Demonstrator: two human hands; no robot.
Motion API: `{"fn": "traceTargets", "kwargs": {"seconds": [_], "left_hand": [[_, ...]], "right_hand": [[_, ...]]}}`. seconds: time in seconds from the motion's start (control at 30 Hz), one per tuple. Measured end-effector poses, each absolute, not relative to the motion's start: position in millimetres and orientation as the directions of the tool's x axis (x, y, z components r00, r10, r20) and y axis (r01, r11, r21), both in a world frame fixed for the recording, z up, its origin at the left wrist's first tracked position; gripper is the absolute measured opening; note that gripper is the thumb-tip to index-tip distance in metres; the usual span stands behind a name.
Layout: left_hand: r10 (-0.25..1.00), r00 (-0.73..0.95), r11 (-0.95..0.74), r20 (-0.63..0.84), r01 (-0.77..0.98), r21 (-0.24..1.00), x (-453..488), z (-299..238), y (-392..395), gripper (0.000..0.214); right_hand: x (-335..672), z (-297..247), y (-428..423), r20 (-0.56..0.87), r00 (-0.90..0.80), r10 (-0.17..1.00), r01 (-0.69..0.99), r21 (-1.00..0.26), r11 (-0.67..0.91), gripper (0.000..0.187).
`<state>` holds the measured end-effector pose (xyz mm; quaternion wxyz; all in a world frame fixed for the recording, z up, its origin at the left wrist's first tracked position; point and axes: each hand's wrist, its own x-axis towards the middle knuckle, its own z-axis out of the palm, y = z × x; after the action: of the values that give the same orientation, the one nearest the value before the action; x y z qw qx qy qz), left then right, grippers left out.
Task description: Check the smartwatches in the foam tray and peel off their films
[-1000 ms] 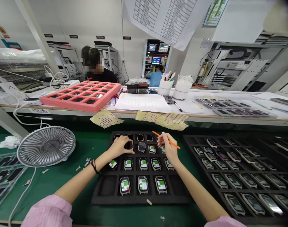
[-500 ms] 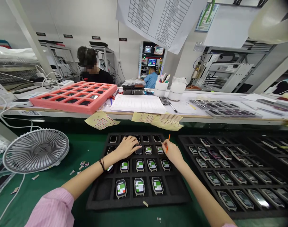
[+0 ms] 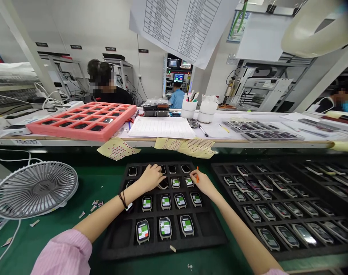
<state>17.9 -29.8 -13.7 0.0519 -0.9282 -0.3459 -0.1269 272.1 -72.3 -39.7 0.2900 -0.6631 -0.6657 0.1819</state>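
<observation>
The right hand (image 3: 202,181) pinches an orange stick (image 3: 197,177), while the left hand (image 3: 150,179), its grip unclear, covers part of a dark watch (image 3: 163,185) in the tray (image 3: 145,252), whose pockets seemingly keep pieces (image 3: 165,228) apart.

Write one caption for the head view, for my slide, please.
Left hand at a dark-screened watch in a black tray, right hand holding an orange stick.

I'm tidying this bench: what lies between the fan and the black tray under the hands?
In the head view, small scraps on the green surface; the left forearm crosses lower in the picture.
</observation>
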Motion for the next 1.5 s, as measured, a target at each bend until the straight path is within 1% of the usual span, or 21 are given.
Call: {"fn": "traceTargets", "kwargs": {"seconds": [0.07,0.23,0.4,0.5,0.57,0.67,0.73,0.83,0.97,1.03,1.13,1.23,1.3,1.43,1.5], "left_hand": [[0.641,0.717,-0.746,0.275,0.666,0.002,21,-10,-34,0.032],[0.608,0.762,-0.791,0.225,0.604,0.092,49,-16,-43,0.028],[0.616,0.763,-0.787,0.193,0.601,0.137,68,-26,-41,0.027],[0.634,0.754,-0.772,0.171,0.606,0.19,68,-25,-37,0.029],[0.66,0.733,-0.748,0.163,0.62,0.239,66,-21,-37,0.031],[0.697,0.698,-0.706,0.164,0.629,0.324,62,-16,-39,0.033],[0.703,0.695,-0.687,0.151,0.609,0.395,61,-15,-42,0.03],[0.69,0.714,-0.652,0.117,0.544,0.529,61,-18,-45,0.024],[0.709,0.699,-0.541,0.097,0.45,0.71,62,-23,-40,0.017],[0.754,0.652,-0.453,0.084,0.423,0.785,60,-23,-35,0.016],[0.829,0.559,-0.29,0.026,0.389,0.875,51,-21,-28,0.022],[0.861,0.506,-0.144,-0.054,0.345,0.928,34,-17,-26,0.027],[0.867,0.491,-0.088,-0.081,0.313,0.946,21,-14,-29,0.028],[0.885,0.462,-0.033,-0.057,0.184,0.982,0,-13,-38,0.04],[0.894,0.446,-0.024,-0.052,0.163,0.986,-5,-14,-40,0.041]], "right_hand": [[272,-43,-70,0.133,0.042,0.99,0.738,-0.673,0.059,0.016],[266,-48,-68,0.136,0.034,0.99,0.661,-0.746,0.08,0.022],[266,-49,-68,0.129,0.034,0.991,0.581,-0.809,0.086,0.02],[267,-49,-68,0.123,0.06,0.991,0.518,-0.852,0.075,0.019],[269,-49,-69,0.107,0.063,0.992,0.461,-0.885,0.066,0.02],[273,-44,-70,0.073,0.048,0.996,0.344,-0.938,0.052,0.03],[274,-39,-71,0.057,0.046,0.997,0.247,-0.968,0.044,0.035],[273,-29,-71,0.039,0.043,0.998,0.106,-0.994,0.035,0.038],[263,-19,-71,0.013,0.005,1.0,-0.024,-1.0,0.013,0.034],[256,-16,-69,0.001,-0.032,0.999,-0.086,-0.996,-0.002,0.031],[248,-13,-65,0.018,-0.103,0.995,-0.171,-0.985,0.0,0.031],[240,-11,-59,0.051,-0.163,0.985,-0.195,-0.981,0.019,0.036],[233,-10,-55,0.064,-0.186,0.98,-0.187,-0.982,0.029,0.038],[215,-13,-49,0.076,-0.171,0.982,-0.162,-0.986,0.048,0.033],[206,-15,-49,0.076,-0.136,0.988,-0.156,-0.986,0.055,0.029]]}}
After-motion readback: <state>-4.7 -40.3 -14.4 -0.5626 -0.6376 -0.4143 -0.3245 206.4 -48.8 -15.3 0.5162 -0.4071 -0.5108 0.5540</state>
